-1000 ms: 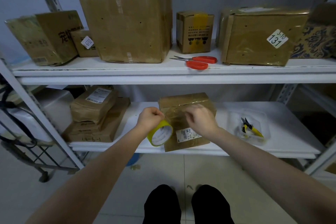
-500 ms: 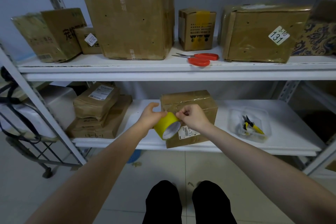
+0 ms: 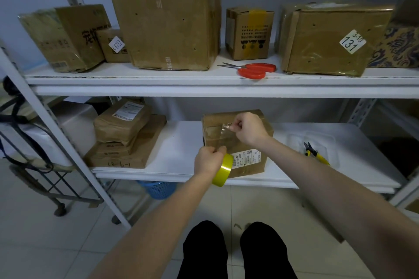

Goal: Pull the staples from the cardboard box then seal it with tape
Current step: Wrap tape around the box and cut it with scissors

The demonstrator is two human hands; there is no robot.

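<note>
A small cardboard box (image 3: pixel 247 163) with a white shipping label stands on the lower white shelf (image 3: pixel 181 142), near its front edge. My left hand (image 3: pixel 207 159) grips a yellow roll of tape (image 3: pixel 223 170) in front of the box's lower left corner. My right hand (image 3: pixel 248 129) is above the box top and pinches the free end of a clear tape strip (image 3: pixel 223 130). The strip runs from the roll up across the box's front face.
Yellow-handled pliers (image 3: pixel 315 155) lie in a clear tray at the right of the lower shelf. Stacked parcels (image 3: pixel 123 140) sit at its left. Red scissors (image 3: pixel 255 70) and several boxes stand on the upper shelf (image 3: pixel 204 86). A blue basket (image 3: pixel 159 189) is below.
My right hand has pulled the tape end up and back over the box top. My left hand has lowered the roll toward the shelf's front edge, stretching the strip.
</note>
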